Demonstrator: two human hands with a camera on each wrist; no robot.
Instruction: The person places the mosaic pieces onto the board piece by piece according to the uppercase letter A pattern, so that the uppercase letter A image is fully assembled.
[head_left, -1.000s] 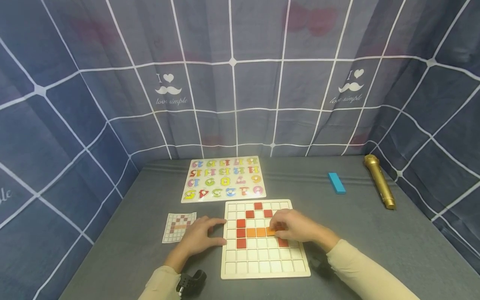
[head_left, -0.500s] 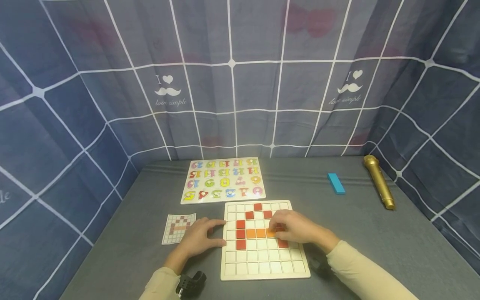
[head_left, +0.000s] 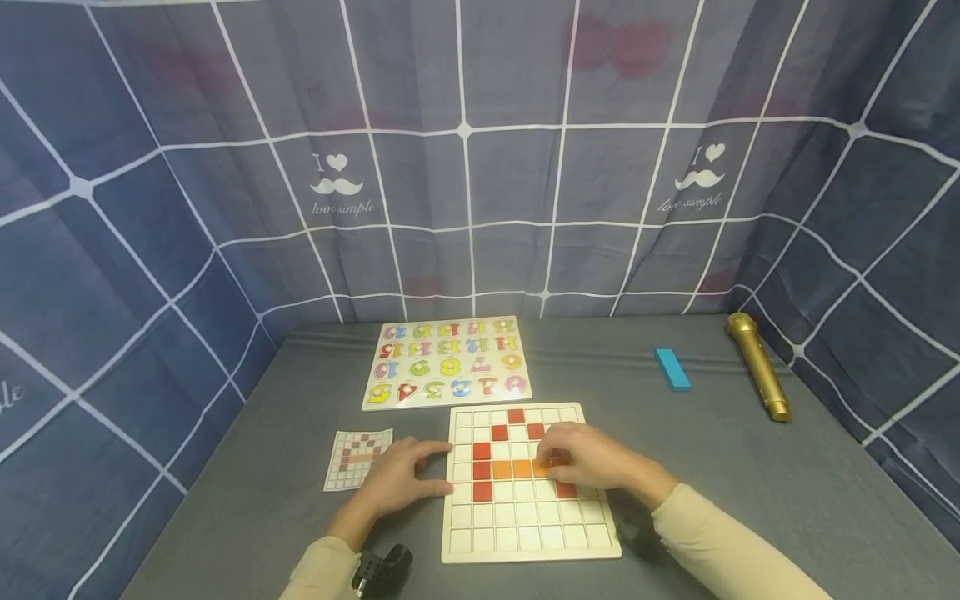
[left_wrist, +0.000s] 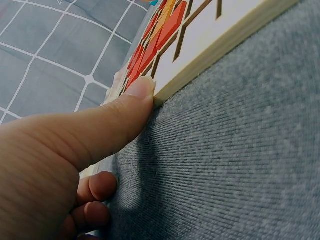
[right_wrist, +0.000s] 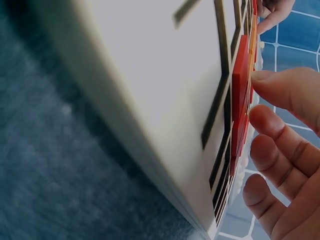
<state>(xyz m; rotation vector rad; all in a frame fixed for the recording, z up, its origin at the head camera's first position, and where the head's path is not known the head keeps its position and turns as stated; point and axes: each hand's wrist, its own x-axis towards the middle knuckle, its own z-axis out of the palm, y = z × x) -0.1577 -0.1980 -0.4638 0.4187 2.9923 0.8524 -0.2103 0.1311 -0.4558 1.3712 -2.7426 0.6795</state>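
Observation:
A cream wooden grid board (head_left: pixel 532 542) lies flat in front of me in the head view. Red square tiles (head_left: pixel 482 471) form a stepped shape on it, with a row of orange tiles (head_left: pixel 512 469) across the middle. My right hand (head_left: pixel 588 454) is over the board's right half, its thumb and curled fingers on the rightmost orange tile (head_left: pixel 540 469). The hand hides part of that tile and some red ones. My left hand (head_left: pixel 397 475) is at the left edge, thumb and index finger spread and touching the rim; the left wrist view shows the thumb tip against the board's corner.
A small pattern card (head_left: pixel 348 475) lies left of the board, partly under the left hand. Behind are a number puzzle (head_left: pixel 420 400), a blue block (head_left: pixel 672 370) and a gold microphone-like cylinder (head_left: pixel 761 367). Checked cloth walls (head_left: pixel 510 175) enclose the dark table.
The right fingers shift slightly on the rightmost orange tile, which now lies more in line with its row. The left hand stays at the board's edge.

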